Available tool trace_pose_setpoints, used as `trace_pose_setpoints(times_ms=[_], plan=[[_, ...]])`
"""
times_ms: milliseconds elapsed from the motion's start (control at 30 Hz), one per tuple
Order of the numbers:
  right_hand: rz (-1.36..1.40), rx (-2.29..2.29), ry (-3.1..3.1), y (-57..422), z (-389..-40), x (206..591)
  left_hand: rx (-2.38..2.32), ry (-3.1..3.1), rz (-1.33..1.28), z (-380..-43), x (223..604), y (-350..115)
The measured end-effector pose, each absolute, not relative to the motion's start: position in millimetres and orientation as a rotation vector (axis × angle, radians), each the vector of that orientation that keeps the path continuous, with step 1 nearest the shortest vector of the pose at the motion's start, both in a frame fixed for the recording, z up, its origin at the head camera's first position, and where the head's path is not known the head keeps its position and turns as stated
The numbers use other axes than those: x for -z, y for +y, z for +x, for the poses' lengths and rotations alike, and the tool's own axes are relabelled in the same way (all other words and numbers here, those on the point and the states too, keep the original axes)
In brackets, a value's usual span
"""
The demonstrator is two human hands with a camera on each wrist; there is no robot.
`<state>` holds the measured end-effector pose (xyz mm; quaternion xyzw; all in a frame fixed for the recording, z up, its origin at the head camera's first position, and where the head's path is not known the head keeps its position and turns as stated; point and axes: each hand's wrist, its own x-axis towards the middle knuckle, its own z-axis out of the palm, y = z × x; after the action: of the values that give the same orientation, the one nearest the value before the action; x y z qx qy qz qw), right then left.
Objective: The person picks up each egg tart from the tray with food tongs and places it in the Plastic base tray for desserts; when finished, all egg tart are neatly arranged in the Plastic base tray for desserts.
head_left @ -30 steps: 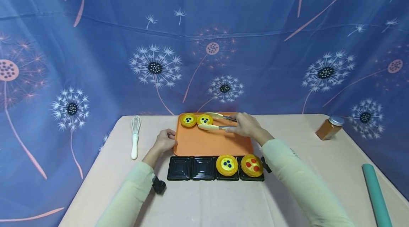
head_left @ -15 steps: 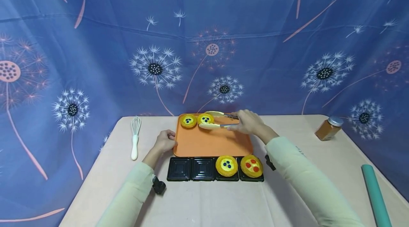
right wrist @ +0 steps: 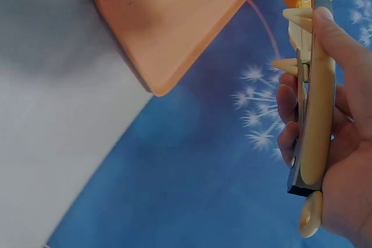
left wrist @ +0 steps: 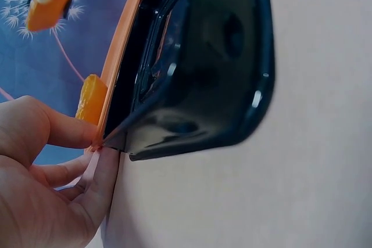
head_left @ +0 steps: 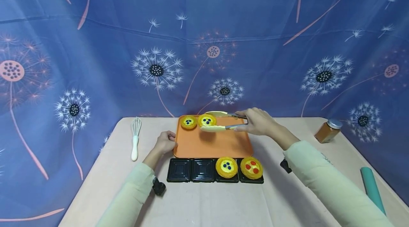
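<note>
My right hand grips a pair of tongs with cream tips and handles, seen close in the right wrist view. Between the tong tips is a yellow tart topped with blue dots, lifted above the orange tray; its shadow falls on the tray. A second blue-dotted tart lies at the tray's far left corner. My left hand pinches the tray's left edge, thumb above and fingers below, as the left wrist view shows.
In front of the tray runs a row of black square containers. The right two bear a blue-dotted tart and a red-dotted tart. A whisk lies left; a jar and a green roll are at right.
The tongs have taken hold of the right-hand tart and raised it off the tray. My right hand has moved slightly right and up; the left hand stays at the tray edge.
</note>
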<state>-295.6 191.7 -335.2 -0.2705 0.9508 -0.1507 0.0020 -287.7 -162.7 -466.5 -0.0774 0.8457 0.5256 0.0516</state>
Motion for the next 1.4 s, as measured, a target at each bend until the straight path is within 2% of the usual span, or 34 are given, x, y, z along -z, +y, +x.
trace_pose_setpoints(times_ms=[600, 1400], plan=[[-1.282, 0.406, 2.943, 193.6, -235.9, 315.6, -1.598, 2.589, -0.256, -287.9, 468.9, -166.1], [-1.271, 0.333, 2.839, 187.6, -213.0, 360.2, -1.589, 2.578, -0.249, -286.9, 466.8, -160.2]])
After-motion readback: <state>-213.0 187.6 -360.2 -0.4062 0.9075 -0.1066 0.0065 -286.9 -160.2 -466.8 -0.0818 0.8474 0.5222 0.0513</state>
